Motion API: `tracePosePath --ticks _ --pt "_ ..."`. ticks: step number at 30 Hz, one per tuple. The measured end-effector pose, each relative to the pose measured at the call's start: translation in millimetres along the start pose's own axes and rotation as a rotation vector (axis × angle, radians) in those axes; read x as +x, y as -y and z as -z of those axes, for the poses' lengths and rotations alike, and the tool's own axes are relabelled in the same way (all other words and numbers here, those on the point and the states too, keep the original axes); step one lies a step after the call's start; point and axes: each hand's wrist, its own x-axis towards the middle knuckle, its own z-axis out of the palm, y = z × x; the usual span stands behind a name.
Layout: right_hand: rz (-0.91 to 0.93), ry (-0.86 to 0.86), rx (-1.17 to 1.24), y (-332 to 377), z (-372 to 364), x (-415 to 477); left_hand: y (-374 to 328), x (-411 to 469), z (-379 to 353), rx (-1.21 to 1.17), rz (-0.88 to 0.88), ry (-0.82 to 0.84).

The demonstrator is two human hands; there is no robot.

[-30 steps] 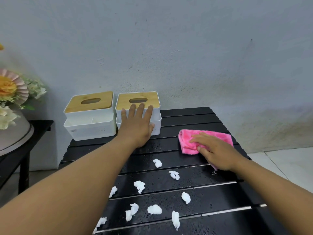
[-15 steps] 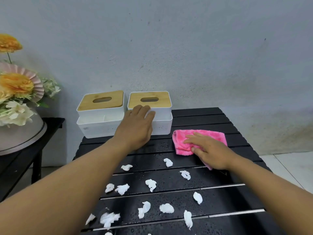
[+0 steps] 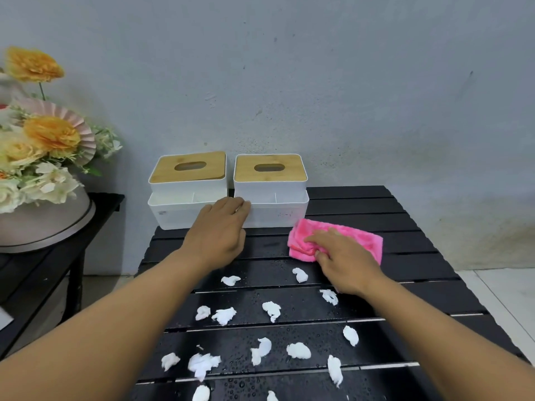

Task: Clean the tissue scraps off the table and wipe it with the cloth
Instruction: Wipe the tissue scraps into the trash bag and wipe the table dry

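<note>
A black slatted table [image 3: 362, 204] is set against a grey wall [image 3: 318, 82]. Some fourteen tissue scraps [image 3: 271, 310] are strewn over its near half. Two white boxes [image 3: 179, 211] and one pink cloth [image 3: 359, 237] are placed farther back. The right box [image 3: 275, 212] is touched by the left hand [image 3: 220, 231], fingers nearly straight. The cloth is pressed by the right hand [image 3: 343, 256], fingers loosely bent.

Both our bare arms stretch forward, well apart. Our left hand [image 3: 220, 233] is palm down, fingers [image 3: 236, 205] straight and together, pointing ahead. Our right hand [image 3: 344, 256] is palm down too, fingers slightly spread, pressing the pink cloth [image 3: 362, 235] beneath them.
</note>
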Motion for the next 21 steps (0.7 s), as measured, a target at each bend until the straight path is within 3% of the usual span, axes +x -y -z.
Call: tracePosePath --ticks 6,9,15,21 --pt "0.157 0.173 0.103 -32.2 23.1 -26.7 4.8 2.7 4.9 -0.085 -0.015 0.029" --pt "0.119 0.144 0.104 -40.0 28.3 -32.5 5.5 3.1 7.9 -0.121 -0.016 0.047" --pt "-0.07 -0.071 0.037 0.8 1.0 -17.3 3.8 1.8 9.6 -0.199 0.013 0.063" --pt "0.073 0.093 0.056 12.8 -5.0 -14.0 3.5 3.3 14.1 -0.21 0.024 0.095"
